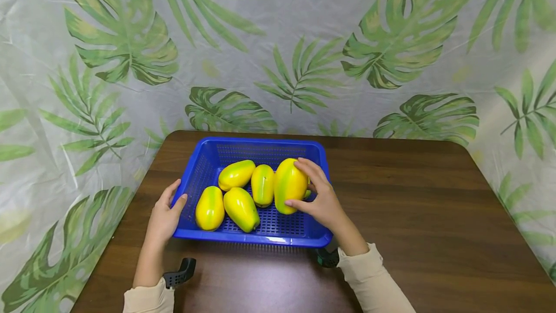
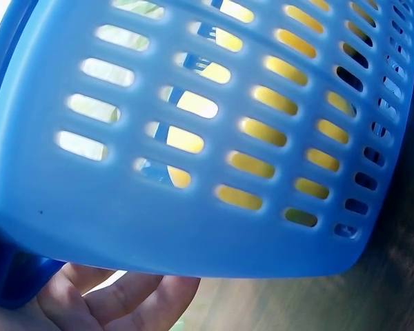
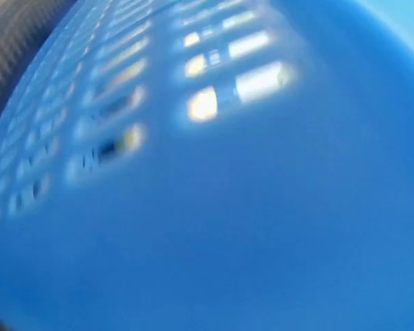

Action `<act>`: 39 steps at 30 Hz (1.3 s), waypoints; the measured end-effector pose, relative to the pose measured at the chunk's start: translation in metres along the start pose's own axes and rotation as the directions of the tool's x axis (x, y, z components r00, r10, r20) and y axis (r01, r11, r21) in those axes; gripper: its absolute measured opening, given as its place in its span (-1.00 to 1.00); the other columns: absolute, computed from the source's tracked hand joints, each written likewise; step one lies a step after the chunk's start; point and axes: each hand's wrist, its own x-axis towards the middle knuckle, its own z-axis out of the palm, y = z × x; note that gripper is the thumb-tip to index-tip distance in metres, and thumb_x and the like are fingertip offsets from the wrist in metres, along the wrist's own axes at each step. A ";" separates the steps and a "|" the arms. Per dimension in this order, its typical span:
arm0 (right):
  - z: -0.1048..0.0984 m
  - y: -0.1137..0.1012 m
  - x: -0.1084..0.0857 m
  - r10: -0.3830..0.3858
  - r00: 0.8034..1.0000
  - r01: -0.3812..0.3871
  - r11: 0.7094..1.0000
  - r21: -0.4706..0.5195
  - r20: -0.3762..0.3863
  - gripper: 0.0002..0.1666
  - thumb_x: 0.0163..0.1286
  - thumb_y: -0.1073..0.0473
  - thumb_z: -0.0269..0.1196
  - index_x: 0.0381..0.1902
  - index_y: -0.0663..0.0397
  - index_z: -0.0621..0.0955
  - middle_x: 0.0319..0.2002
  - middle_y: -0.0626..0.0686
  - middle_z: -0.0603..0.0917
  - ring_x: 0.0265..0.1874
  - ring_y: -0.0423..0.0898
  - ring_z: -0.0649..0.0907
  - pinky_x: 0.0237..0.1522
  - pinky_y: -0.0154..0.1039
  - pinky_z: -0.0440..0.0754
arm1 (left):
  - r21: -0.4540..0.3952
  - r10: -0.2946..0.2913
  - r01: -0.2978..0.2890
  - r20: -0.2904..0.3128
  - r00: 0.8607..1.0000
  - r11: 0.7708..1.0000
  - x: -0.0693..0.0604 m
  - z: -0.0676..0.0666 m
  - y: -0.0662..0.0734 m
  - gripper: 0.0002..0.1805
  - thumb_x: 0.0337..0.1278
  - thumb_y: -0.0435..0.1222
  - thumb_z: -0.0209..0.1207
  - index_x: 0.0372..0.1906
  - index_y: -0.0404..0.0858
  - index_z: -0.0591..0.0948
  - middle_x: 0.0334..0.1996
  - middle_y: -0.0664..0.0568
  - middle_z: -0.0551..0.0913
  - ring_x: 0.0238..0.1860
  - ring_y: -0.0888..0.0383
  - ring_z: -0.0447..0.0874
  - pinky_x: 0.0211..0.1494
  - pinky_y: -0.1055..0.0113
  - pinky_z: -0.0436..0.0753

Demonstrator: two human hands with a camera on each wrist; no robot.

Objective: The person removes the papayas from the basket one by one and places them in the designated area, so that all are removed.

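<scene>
A blue plastic basket with slotted walls holds several glossy yellow papayas with green streaks, such as one papaya at the left. At the basket's left rim, my left hand grips the edge; its curled fingers show below the basket wall in the left wrist view. My right hand holds a papaya between thumb and fingers, over the basket's right side. Behind that papaya, part of another fruit peeks out, mostly hidden. Only the basket's slotted wall fills the right wrist view, where the hand does not show.
The basket stands on the left part of a dark brown wooden table. A pale leaf-printed curtain hangs behind and beside the table. Dark wrist-camera mounts, such as one mount, sit by both wrists.
</scene>
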 end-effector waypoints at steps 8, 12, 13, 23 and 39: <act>-0.015 0.003 -0.009 -0.018 0.998 0.018 1.000 0.000 -0.058 -0.11 -0.19 0.49 0.42 0.17 0.35 0.32 0.23 0.26 0.21 0.13 0.06 0.30 -0.17 -0.02 0.48 | 0.015 0.012 -0.012 -0.008 1.000 1.000 0.000 0.000 0.000 -0.40 0.30 -0.04 -0.14 0.38 -0.11 0.08 0.25 -0.27 0.22 0.16 -0.19 0.28 0.14 -0.12 0.20; -0.022 0.004 -0.014 -0.027 0.995 0.026 1.000 -0.008 -0.093 -0.11 -0.22 0.54 0.42 0.15 0.38 0.33 0.22 0.26 0.22 0.10 0.00 0.32 -0.18 -0.19 0.48 | 0.013 0.012 -0.012 -0.013 1.000 1.000 0.000 0.000 -0.001 -0.40 0.30 -0.04 -0.14 0.38 -0.11 0.09 0.23 -0.29 0.25 0.14 -0.20 0.30 0.12 -0.12 0.22; -0.023 0.005 -0.015 -0.033 0.994 0.032 0.999 -0.013 -0.103 -0.11 -0.23 0.54 0.42 0.15 0.38 0.33 0.21 0.26 0.22 0.09 -0.01 0.33 -0.18 -0.23 0.47 | 0.014 0.013 -0.012 -0.014 1.000 1.000 0.000 0.000 -0.002 -0.40 0.30 -0.04 -0.14 0.38 -0.11 0.09 0.22 -0.30 0.26 0.13 -0.19 0.31 0.11 -0.12 0.23; -0.042 0.013 -0.023 -0.067 0.980 0.065 0.998 -0.017 -0.188 -0.08 -0.29 0.63 0.39 0.14 0.43 0.31 0.19 0.32 0.23 0.10 -0.16 0.33 -0.18 -0.39 0.46 | 0.011 0.033 -0.033 -0.007 0.999 0.999 0.000 0.000 -0.004 -0.40 0.30 -0.05 -0.13 0.38 -0.14 0.09 0.23 -0.29 0.25 0.15 -0.18 0.29 0.13 -0.10 0.22; -0.068 0.041 -0.032 0.004 0.950 -0.004 1.000 0.000 -0.313 -0.09 -0.19 0.63 0.32 0.21 0.36 0.28 0.21 0.27 0.22 0.04 -0.18 0.36 -0.15 -0.45 0.43 | 0.007 0.032 -0.032 -0.003 0.999 0.999 0.000 0.000 -0.002 -0.39 0.30 -0.04 -0.13 0.38 -0.14 0.09 0.25 -0.26 0.22 0.18 -0.17 0.25 0.16 -0.09 0.18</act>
